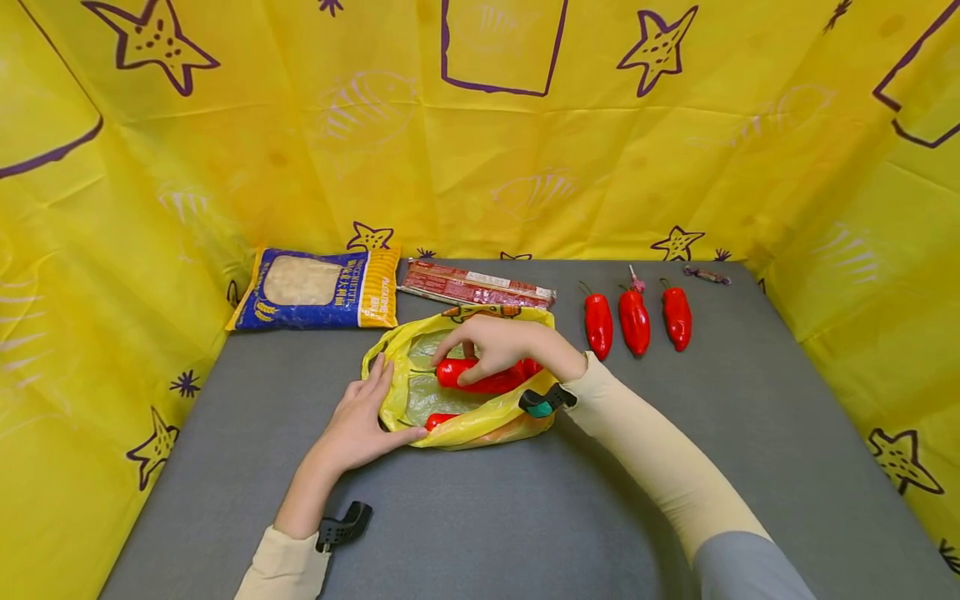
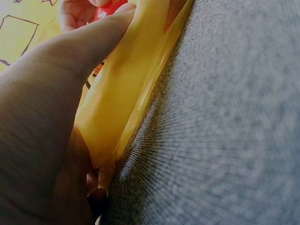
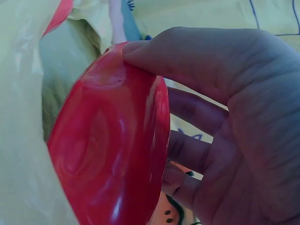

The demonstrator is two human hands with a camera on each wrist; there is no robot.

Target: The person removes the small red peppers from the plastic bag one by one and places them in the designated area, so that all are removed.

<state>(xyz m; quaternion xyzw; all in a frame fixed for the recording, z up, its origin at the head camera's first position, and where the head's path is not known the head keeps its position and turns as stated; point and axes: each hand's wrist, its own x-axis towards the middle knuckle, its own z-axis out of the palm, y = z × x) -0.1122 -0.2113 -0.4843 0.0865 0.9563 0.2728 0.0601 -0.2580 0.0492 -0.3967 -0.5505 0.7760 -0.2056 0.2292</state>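
A yellow plastic bag (image 1: 480,421) lies open in the middle of the grey table (image 1: 487,517). My left hand (image 1: 375,408) grips its left rim, with the thumb along the near edge; in the left wrist view the yellow film (image 2: 122,93) is pinched under that thumb (image 2: 61,61). My right hand (image 1: 463,362) holds a red pepper (image 1: 487,382) in the bag's mouth. Up close, the thumb (image 3: 187,51) and curled fingers clasp the glossy pepper (image 3: 108,145). A second red pepper (image 1: 441,419) lies inside the bag.
Three more red peppers (image 1: 634,321) lie in a row to the right of the bag. A blue food packet (image 1: 318,289) and a long red packet (image 1: 476,287) lie at the back. A small wrapped item (image 1: 707,274) is far right. Yellow sheeting walls in the table.
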